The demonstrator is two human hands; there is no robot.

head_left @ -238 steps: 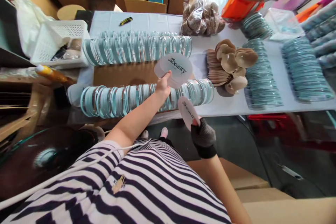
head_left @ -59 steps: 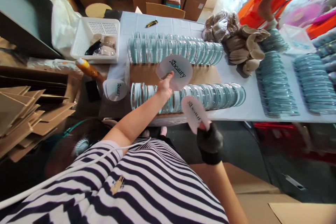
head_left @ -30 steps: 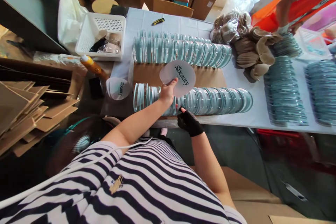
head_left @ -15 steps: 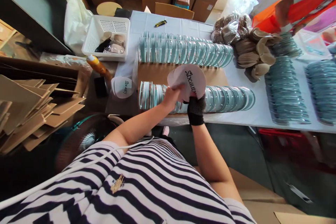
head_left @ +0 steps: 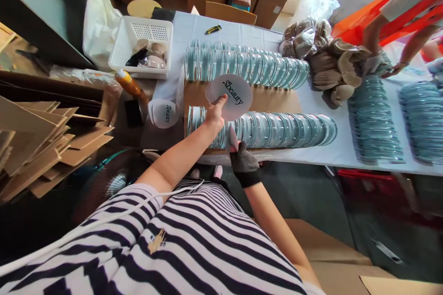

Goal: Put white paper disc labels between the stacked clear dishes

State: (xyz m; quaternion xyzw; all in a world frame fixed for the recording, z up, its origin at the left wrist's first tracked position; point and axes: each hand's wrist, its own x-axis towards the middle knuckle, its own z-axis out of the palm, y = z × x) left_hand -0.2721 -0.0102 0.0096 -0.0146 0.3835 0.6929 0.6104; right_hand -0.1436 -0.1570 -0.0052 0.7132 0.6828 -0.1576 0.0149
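Note:
Between thumb and fingers, my left hand (head_left: pixel 217 111) pinches some round white paper discs (head_left: pixel 237 94) printed "Sbeauty", held above a cardboard sheet (head_left: pixel 273 99). My right hand (head_left: pixel 244 159), in a black fingerless glove, grips a thin pale disc (head_left: pixel 232 138) seen nearly edge-on. That disc stands at the near row of clear round containers (head_left: pixel 287 129), toward its left part. Whether it is inside a container or just against one, I cannot tell. A second row of clear round containers (head_left: pixel 245 67) lies on the far side of the cardboard. More printed discs (head_left: pixel 164 114) rest at the table's left edge.
A white basket (head_left: pixel 117 53) with small bagged items stands at the back left, a yellow cutter (head_left: pixel 213 30) at the back. Brown moulded pieces (head_left: pixel 325 71) and stacked clear containers (head_left: pixel 377 124) occupy the right. A co-worker's hands (head_left: pixel 384 67) are there. Cut cardboard (head_left: pixel 51 143) and a fan (head_left: pixel 114 179) are left.
My hands have parted. The left has moved left and up with the printed discs; the right has lowered toward me with one disc turned edge-on. The co-worker's hands have come over the right stacks.

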